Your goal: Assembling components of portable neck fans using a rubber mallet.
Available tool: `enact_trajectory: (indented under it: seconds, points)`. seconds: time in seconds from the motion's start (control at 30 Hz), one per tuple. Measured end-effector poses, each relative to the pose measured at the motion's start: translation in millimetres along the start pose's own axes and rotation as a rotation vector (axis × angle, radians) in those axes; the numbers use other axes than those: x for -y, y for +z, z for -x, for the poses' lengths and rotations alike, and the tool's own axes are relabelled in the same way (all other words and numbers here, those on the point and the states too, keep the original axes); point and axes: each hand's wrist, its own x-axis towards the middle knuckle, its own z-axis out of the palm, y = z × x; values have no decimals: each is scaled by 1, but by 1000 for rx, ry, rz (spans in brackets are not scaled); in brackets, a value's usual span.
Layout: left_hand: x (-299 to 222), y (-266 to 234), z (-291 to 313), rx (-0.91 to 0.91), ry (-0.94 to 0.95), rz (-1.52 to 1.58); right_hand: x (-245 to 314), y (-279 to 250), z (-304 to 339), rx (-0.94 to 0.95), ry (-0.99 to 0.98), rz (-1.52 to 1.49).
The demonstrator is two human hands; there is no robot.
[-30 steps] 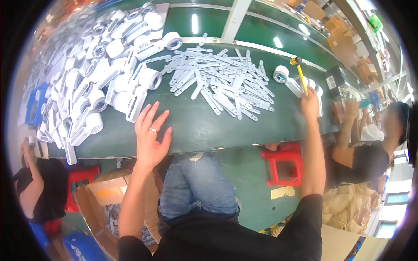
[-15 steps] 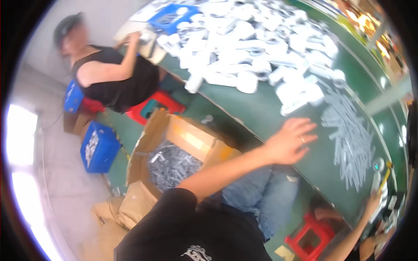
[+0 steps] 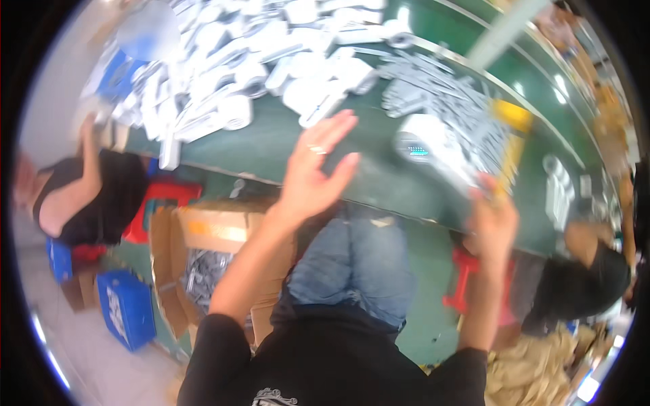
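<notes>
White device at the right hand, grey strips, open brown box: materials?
White device: likely plastic; smooth, bright, moulded-looking curves, though blurred.
Grey strips: probably matte plastic, evenly coloured; coated metal possible.
Brown box: cardboard; dull, with bent flaps.

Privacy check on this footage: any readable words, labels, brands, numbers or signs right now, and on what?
No text reads clearly enough to quote.
White device in the right hand: small teal lit marks, too blurred to read.
Blue box on the floor: white print, too blurred to read.
Black shirt: white print, cut off by the lower edge, unreadable.
</notes>
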Motion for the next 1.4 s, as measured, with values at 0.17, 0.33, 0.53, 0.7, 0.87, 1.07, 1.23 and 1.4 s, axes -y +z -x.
enact_trajectory:
  seconds: [0.17,0.33,0.53,0.7,0.87,1.07,1.23,1.4]
  points:
    - [-21,21,-5,174,152,-115,-26,30,4,194,-29,-38]
    - [-29,46,-6,238,234,-282,-21,39,7,258,-11,-97]
    - [-26,58,-4,210,207,-292,-19,40,6,320,22,-195]
    - [-27,62,-4,220,197,-296,-23,40,3,316,49,-191]
    - [-24,55,-1,204,216,-351,-18,46,2,361,34,-199]
    - [-21,72,2,118,264,-283,-31,44,3,225,42,-161]
    - [-22,61,5,110,277,-256,-32,51,5,200,-3,-137]
    - [-22,59,5,88,268,-262,-36,53,3,218,20,-177]
